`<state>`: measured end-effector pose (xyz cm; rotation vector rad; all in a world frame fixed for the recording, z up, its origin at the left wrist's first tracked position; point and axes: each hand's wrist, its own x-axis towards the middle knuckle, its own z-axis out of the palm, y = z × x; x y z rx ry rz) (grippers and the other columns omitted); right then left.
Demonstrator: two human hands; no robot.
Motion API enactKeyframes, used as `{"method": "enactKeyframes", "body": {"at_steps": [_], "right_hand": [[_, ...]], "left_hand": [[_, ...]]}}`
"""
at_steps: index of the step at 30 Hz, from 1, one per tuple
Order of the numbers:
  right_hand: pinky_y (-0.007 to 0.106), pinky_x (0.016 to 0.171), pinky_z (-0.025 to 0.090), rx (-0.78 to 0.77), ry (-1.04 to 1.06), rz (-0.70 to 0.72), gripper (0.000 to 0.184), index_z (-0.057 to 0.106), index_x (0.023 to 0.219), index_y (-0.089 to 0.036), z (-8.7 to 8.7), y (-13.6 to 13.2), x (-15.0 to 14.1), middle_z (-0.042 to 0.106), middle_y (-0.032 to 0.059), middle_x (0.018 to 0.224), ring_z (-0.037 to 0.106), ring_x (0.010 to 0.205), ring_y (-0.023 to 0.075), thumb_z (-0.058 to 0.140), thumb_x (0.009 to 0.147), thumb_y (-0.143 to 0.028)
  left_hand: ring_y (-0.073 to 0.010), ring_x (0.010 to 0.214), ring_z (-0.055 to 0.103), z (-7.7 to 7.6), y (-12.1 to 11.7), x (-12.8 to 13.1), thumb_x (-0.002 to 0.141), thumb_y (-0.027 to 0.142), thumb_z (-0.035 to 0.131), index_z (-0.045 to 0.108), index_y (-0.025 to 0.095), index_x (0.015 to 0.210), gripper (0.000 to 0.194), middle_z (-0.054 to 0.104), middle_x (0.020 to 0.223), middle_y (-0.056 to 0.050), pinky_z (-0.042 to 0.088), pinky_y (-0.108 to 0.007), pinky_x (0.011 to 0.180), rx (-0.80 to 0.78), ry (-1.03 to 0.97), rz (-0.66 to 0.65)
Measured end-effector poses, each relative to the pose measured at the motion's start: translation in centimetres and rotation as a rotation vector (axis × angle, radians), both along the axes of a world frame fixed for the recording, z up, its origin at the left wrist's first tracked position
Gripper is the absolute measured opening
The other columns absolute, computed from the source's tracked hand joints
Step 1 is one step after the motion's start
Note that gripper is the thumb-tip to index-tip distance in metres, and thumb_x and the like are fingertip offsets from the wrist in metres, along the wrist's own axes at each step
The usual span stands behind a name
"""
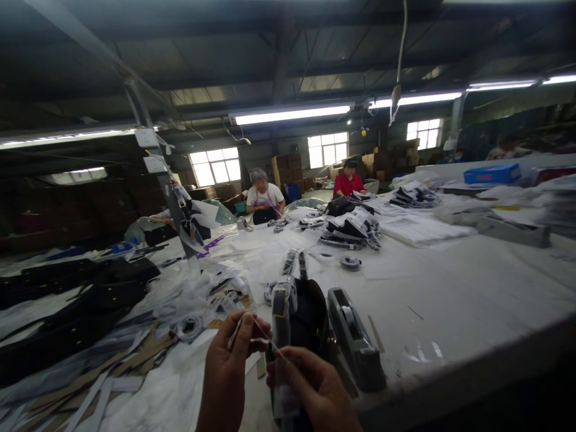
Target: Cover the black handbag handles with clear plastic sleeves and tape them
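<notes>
A thin pale string (pixel 261 329) stretches between my two hands. My left hand (pixel 230 354) pinches one part of it between thumb and forefinger, and a loop hangs by those fingers. Its other part is pinched in my right hand (pixel 310 381), close to the strap. Behind my hands a black bag (pixel 310 309) rests on the table; its lower part is hidden by my right hand. A strap wrapped in clear plastic (pixel 281 318) runs down the bag's front. To the bag's right stands a grey tape dispenser (pixel 355 342).
Rolled straps (pixel 350 263) and a pile of wrapped black pieces (pixel 353 225) lie farther back on the white table (pixel 450 300). Cardboard strips (pixel 112 366) and black bags (pixel 90 300) cover the left. A metal post (pixel 171 198) rises there. Two people sit across.
</notes>
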<state>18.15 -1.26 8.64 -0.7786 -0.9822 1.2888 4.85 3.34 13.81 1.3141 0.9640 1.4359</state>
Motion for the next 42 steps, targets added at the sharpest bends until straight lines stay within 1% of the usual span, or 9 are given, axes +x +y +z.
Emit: {"method": "enactKeyframes", "body": {"at_steps": [4, 8, 14, 17, 21, 24, 31, 36, 42], "right_hand": [[0.021, 0.057, 0.052, -0.086, 0.071, 0.044, 0.040, 0.071, 0.092, -0.015, -0.5, -0.5, 1.3, 0.077, 0.0092, 0.081, 0.071, 0.064, 0.0162, 0.078, 0.074, -0.050], [0.017, 0.047, 0.045, -0.128, 0.042, -0.066, 0.041, 0.070, 0.083, -0.014, -0.9, -0.7, 3.2, 0.075, 0.0076, 0.072, 0.065, 0.050, 0.0114, 0.078, 0.072, -0.053], [0.022, 0.046, 0.046, -0.129, -0.364, -0.340, 0.040, 0.072, 0.081, -0.014, -0.7, 1.0, 6.0, 0.074, 0.0074, 0.068, 0.065, 0.051, 0.0159, 0.069, 0.078, -0.054], [0.025, 0.051, 0.049, -0.071, -0.610, -0.388, 0.033, 0.074, 0.081, -0.017, -0.1, 2.3, 6.4, 0.074, 0.0053, 0.067, 0.067, 0.055, 0.0181, 0.063, 0.084, -0.047], [0.026, 0.058, 0.049, 0.020, -0.786, -0.359, 0.027, 0.076, 0.078, -0.019, 1.4, 4.0, 5.8, 0.075, 0.0032, 0.068, 0.069, 0.061, 0.0194, 0.059, 0.087, -0.038], [0.027, 0.063, 0.048, 0.088, -0.850, -0.333, 0.025, 0.077, 0.077, -0.020, 2.2, 5.0, 5.1, 0.075, 0.0023, 0.070, 0.069, 0.068, 0.0198, 0.058, 0.086, -0.033], [0.025, 0.061, 0.045, 0.113, -0.921, -0.328, 0.024, 0.076, 0.077, -0.019, 2.2, 5.7, 4.7, 0.075, 0.0022, 0.071, 0.069, 0.069, 0.0192, 0.058, 0.086, -0.030], [0.025, 0.059, 0.044, 0.101, -0.937, -0.289, 0.022, 0.075, 0.075, -0.020, 2.0, 5.3, 4.8, 0.074, 0.0011, 0.069, 0.068, 0.067, 0.0188, 0.057, 0.085, -0.027], [0.027, 0.072, 0.048, 0.161, -0.883, -0.202, 0.019, 0.074, 0.090, -0.022, 2.9, 4.7, 5.1, 0.076, 0.0020, 0.084, 0.069, 0.080, 0.0207, 0.056, 0.084, -0.019]], "left_hand": [[-0.0161, 0.070, 0.064, -0.2, -0.2, -0.1, 0.085, 0.046, 0.066, 0.067, 0.017, 0.082, 0.029, 0.068, 0.075, -0.003, 0.054, -0.023, 0.061, -0.055, 0.042, -0.082], [-0.0175, 0.067, 0.066, -0.7, 0.2, -0.3, 0.081, 0.047, 0.069, 0.067, 0.016, 0.080, 0.031, 0.070, 0.072, -0.004, 0.053, -0.024, 0.059, -0.136, 0.082, -0.182], [-0.0234, 0.081, 0.070, -1.8, 3.4, -1.4, 0.081, 0.051, 0.068, 0.072, 0.015, 0.087, 0.037, 0.075, 0.084, -0.009, 0.055, -0.030, 0.071, -0.121, 0.092, -0.065], [-0.0220, 0.080, 0.069, -1.9, 5.3, -1.2, 0.078, 0.043, 0.073, 0.077, 0.016, 0.083, 0.028, 0.076, 0.080, -0.007, 0.052, -0.028, 0.073, -0.038, 0.249, -0.197], [-0.0217, 0.074, 0.068, -1.7, 6.8, -0.2, 0.079, 0.042, 0.071, 0.080, 0.016, 0.079, 0.027, 0.075, 0.073, -0.004, 0.049, -0.028, 0.072, -0.032, 0.317, -0.521], [-0.0203, 0.063, 0.064, -1.6, 7.3, 0.5, 0.075, 0.045, 0.072, 0.079, 0.015, 0.069, 0.031, 0.072, 0.062, -0.003, 0.047, -0.028, 0.064, -0.093, 0.335, -0.628], [-0.0187, 0.060, 0.063, -1.5, 7.3, 0.8, 0.077, 0.044, 0.070, 0.077, 0.014, 0.063, 0.034, 0.073, 0.064, -0.005, 0.045, -0.025, 0.062, -0.118, 0.316, -0.677], [-0.0218, 0.061, 0.065, -1.5, 7.2, 0.8, 0.073, 0.049, 0.074, 0.076, 0.014, 0.065, 0.036, 0.072, 0.060, -0.004, 0.047, -0.028, 0.063, -0.111, 0.302, -0.627], [-0.0238, 0.080, 0.070, -0.9, 6.6, 0.3, 0.080, 0.038, 0.069, 0.075, 0.015, 0.077, 0.024, 0.074, 0.072, -0.006, 0.051, -0.032, 0.076, -0.335, 0.081, -0.749]]}}
